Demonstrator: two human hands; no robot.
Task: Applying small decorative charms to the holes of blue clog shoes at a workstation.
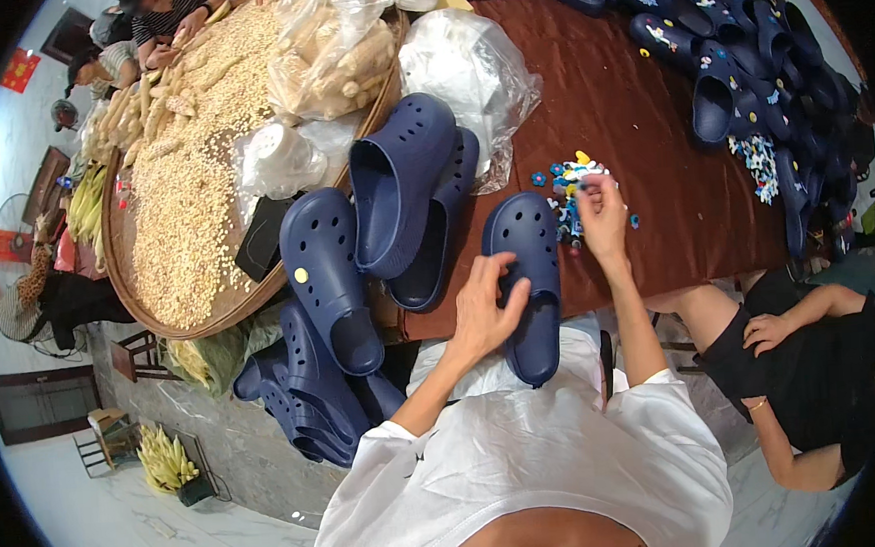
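A navy blue foam clog [521, 230] with holes in its toe lies at the table's near edge, toe pointing away from me, its heel over my lap. My left hand [480, 313] rests against the clog's left side, thumb and forefinger spread apart on its upper. To the right is a small heap of colourful shoe charms [566, 215], in white, blue and yellow. Over that heap my right hand [604, 215] has its fingertips pinched together on a small dark charm, partly blurred.
More navy clogs [407, 185] stand left of mine, one bearing a yellow charm [301, 276]. Beyond them are a clear plastic bag [465, 71] and a round tray [120, 278] of corn kernels. Decorated clogs [715, 96] pile up at far right. A person in black [814, 371] sits to my right.
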